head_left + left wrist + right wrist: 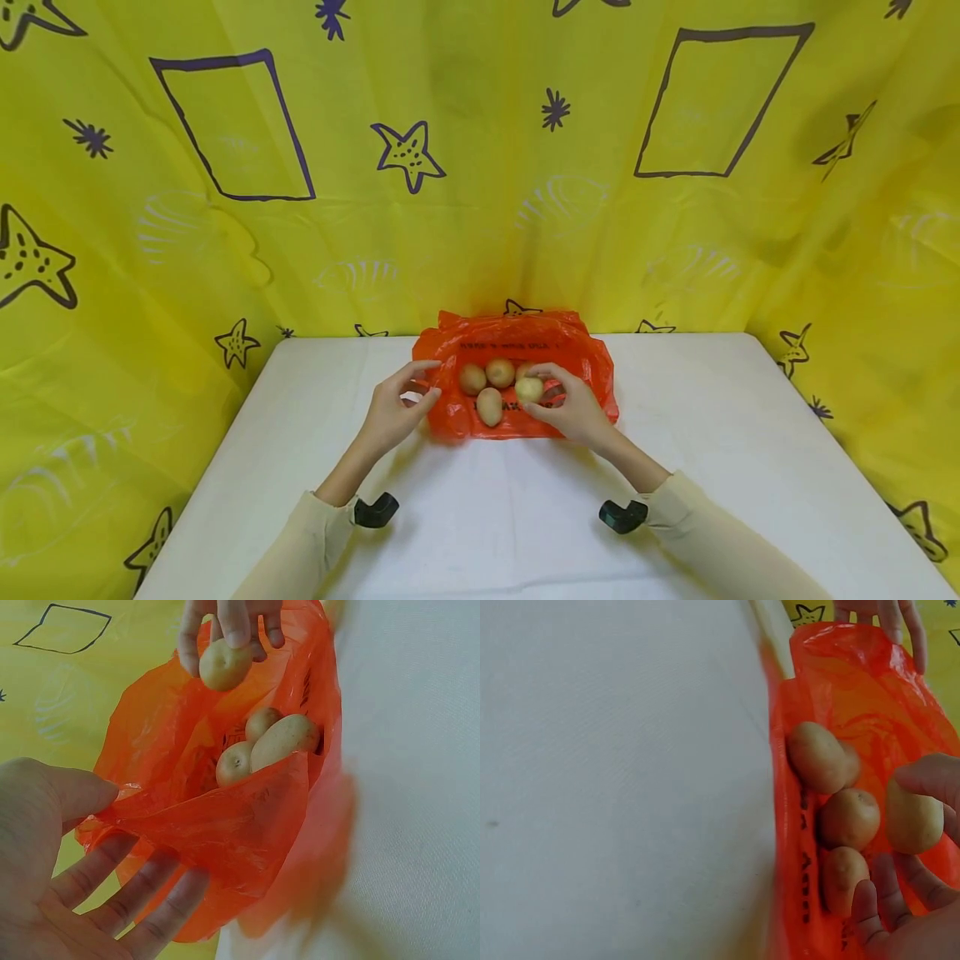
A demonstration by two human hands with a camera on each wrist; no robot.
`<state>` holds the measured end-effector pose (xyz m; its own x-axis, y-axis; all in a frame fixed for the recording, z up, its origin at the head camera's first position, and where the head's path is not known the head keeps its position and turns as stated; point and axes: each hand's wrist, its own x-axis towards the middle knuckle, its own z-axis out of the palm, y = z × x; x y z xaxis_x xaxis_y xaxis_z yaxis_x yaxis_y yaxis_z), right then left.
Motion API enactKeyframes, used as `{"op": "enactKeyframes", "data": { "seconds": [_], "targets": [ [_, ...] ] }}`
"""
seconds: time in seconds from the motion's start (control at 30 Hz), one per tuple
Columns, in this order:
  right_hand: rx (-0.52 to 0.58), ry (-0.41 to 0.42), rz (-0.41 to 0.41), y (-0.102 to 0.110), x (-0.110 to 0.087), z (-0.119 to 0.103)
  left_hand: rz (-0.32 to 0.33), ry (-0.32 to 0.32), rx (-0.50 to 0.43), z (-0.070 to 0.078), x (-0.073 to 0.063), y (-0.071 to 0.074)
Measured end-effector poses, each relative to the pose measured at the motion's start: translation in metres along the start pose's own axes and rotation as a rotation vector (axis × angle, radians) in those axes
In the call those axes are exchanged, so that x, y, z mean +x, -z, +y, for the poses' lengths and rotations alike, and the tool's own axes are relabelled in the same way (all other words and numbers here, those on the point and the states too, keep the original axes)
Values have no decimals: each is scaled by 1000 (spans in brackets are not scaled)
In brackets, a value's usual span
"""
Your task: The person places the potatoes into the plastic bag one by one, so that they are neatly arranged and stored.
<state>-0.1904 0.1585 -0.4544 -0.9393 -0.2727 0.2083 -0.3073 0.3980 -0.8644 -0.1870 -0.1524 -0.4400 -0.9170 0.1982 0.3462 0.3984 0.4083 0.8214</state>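
Note:
A red plastic bag (555, 333) lies with its mouth spread at the far side of the table. My left hand (397, 408) is at its left side; in the left wrist view the thumb lies over the bag's edge and the fingertips sit behind the film, holding it. Between thumb and fingers, my right hand (577, 408) pinches a pale round potato (225, 666) above the bag's opening. Inside the bag rest several browner potatoes, among them an oblong one (490, 407) at the front and a round one (850, 819). One at the back is partly hidden by the right hand.
A white cloth covers the table (480, 517). Yellow fabric (480, 242) with drawn stars and fish hangs behind it and along both sides. Each wrist carries a small black camera, one on the left (377, 510) and one on the right (623, 517).

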Motion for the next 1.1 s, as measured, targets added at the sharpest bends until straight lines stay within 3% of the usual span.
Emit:
{"op": "enactKeyframes", "data": {
  "seconds": [0.3,0.53,0.67,1.1],
  "targets": [
    [1,-36,-8,-7,2,12,3,-31,-5,-2,1,0],
    [-60,-65,46,-16,4,20,30,-52,-31,-1,-2,-2],
    [-106,-69,63,-21,5,24,23,-48,-29,-2,-1,-2],
    [-112,-58,48,-21,4,25,8,-25,-12,-3,1,0]
  ]
}}
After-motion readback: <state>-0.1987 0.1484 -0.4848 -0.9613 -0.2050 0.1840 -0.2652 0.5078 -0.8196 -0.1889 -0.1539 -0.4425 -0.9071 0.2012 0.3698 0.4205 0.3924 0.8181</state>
